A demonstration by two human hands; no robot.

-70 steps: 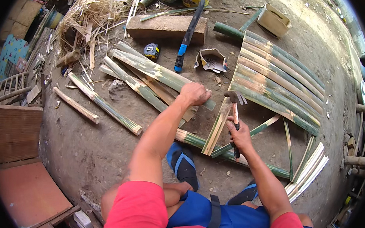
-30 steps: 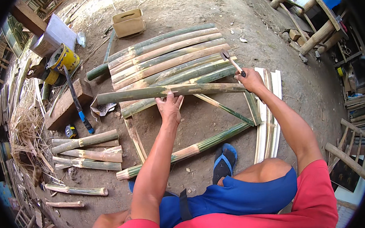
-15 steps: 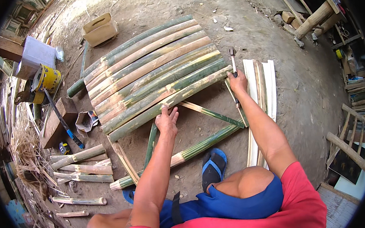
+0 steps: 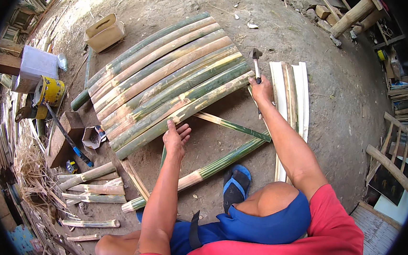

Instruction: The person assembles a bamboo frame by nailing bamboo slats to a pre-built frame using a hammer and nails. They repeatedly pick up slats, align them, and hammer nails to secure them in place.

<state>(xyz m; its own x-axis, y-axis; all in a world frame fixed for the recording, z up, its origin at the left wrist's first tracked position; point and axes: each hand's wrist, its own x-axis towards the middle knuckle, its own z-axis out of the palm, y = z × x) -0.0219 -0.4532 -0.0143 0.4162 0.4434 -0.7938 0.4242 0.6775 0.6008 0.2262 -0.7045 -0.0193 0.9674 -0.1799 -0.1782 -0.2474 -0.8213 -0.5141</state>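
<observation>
A blue sandal (image 4: 236, 188) braces the bamboo rail (image 4: 202, 171) at 6 o'clock; the left hand (image 4: 175, 140) lies spread, pinning the nearest split-bamboo slat (image 4: 183, 112), while at 1 o'clock the right hand (image 4: 261, 90) grips a hammer (image 4: 256, 62) upright.

Eight split bamboo slats (image 4: 171, 77) lie side by side at centre, three pale strips (image 4: 290, 96) at 3 o'clock, and about five short bamboo offcuts (image 4: 91, 184) at 8 o'clock. There is one hammer (image 4: 256, 63), one cardboard box (image 4: 104, 33) at 11 o'clock, one yellow can (image 4: 50, 90) at 10 o'clock, and one blue sandal (image 4: 236, 185) at 6 o'clock.
</observation>
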